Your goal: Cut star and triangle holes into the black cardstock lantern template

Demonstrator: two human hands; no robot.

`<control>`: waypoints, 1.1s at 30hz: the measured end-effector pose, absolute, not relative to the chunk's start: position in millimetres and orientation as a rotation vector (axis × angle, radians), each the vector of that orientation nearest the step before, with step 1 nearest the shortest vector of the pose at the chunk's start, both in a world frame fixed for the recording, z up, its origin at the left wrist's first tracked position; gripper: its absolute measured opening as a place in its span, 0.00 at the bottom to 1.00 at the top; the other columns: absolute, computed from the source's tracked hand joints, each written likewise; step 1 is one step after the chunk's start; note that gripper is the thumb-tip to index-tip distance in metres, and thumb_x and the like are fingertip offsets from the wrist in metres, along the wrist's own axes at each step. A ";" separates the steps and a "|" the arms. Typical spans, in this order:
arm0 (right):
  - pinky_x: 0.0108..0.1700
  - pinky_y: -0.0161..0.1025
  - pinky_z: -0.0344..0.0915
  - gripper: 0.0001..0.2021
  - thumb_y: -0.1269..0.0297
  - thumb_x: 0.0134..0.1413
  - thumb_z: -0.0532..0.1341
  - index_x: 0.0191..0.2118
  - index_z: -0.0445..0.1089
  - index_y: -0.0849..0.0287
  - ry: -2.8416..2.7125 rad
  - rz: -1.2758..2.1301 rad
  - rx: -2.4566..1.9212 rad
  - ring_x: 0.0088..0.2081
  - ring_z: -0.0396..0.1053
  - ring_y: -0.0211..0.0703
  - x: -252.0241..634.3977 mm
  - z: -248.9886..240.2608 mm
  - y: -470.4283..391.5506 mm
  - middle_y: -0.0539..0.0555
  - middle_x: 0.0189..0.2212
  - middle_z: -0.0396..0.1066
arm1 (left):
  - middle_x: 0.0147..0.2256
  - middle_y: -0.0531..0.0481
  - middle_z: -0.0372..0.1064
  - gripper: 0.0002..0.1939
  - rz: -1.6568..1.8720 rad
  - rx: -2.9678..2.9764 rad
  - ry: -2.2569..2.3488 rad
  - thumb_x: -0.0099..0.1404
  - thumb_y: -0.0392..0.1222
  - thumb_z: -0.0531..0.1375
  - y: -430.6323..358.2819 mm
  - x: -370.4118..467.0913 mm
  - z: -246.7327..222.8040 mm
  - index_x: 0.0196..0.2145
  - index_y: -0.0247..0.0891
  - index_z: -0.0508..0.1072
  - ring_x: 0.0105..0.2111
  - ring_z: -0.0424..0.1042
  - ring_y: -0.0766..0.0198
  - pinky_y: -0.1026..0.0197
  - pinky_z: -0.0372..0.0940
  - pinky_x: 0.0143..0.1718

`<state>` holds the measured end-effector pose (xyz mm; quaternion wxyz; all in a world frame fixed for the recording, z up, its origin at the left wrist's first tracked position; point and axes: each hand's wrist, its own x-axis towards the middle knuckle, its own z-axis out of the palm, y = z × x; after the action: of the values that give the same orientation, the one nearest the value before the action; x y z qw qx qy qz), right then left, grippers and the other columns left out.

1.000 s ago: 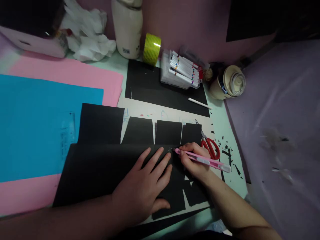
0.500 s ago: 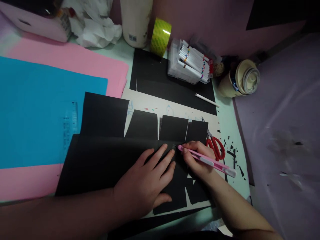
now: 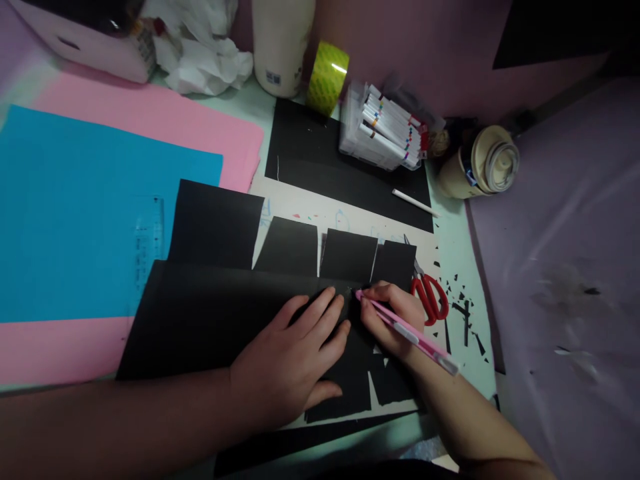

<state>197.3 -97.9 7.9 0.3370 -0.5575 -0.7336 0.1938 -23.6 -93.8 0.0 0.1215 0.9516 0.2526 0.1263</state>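
My left hand point(image 3: 300, 357) lies flat with its fingers apart, pressing on a sheet of black paper point(image 3: 210, 307). The sheet has slits along its far and near sides that leave separate flaps. In my right hand point(image 3: 395, 317) is a pink utility knife point(image 3: 407, 328), gripped like a pen. Its tip meets the black paper just right of my left fingertips, by a small pale scratched mark. Red-handled scissors point(image 3: 429, 299) lie right beside my right hand, their blades partly under a paper flap.
Blue paper point(image 3: 75, 220) with a clear ruler point(image 3: 150, 240) lies on pink paper point(image 3: 235, 133) at left. Behind stand green tape point(image 3: 327, 80), a marker box point(image 3: 385, 130), and a lidded cup point(image 3: 480, 167). A white marker point(image 3: 414, 202) and black scraps point(image 3: 467, 320) lie at right.
The knife's rear end has swung toward me and slightly left, while its tip stays near the same spot. My left hand keeps its place on the paper. The view has shifted slightly.
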 end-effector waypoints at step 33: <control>0.26 0.32 0.61 0.08 0.76 0.56 0.59 0.35 0.63 0.55 -2.120 0.556 -1.306 0.25 0.65 0.34 206.1 8.9 -91.7 0.48 0.27 0.67 | 0.62 0.40 0.61 0.35 0.349 2.738 0.788 0.63 0.64 0.59 -97.3 -23.0 0.9 0.59 0.38 0.68 0.66 0.48 0.33 0.40 0.44 0.62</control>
<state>206.1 -91.7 8.9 0.2907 -0.4899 -0.7951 0.2083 -23.0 -97.3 0.9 0.1352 0.9451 0.2719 0.1205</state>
